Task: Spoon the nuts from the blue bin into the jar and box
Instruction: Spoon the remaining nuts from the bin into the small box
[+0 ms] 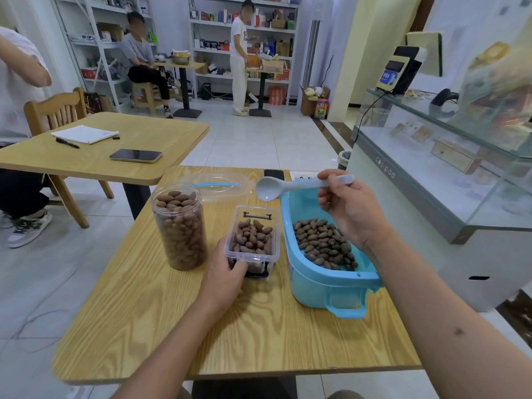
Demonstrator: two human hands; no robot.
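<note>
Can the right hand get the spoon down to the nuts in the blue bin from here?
Probably yes. The right hand holds the spoon above the open blue bin, and nothing lies over the nuts.

On the counter, jar stands left, box middle, bin toward the right edge, lid behind.

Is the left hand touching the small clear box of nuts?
Touching. The head view shows the left hand gripping the near end of the clear box, fingers curled round its black latch.
</note>
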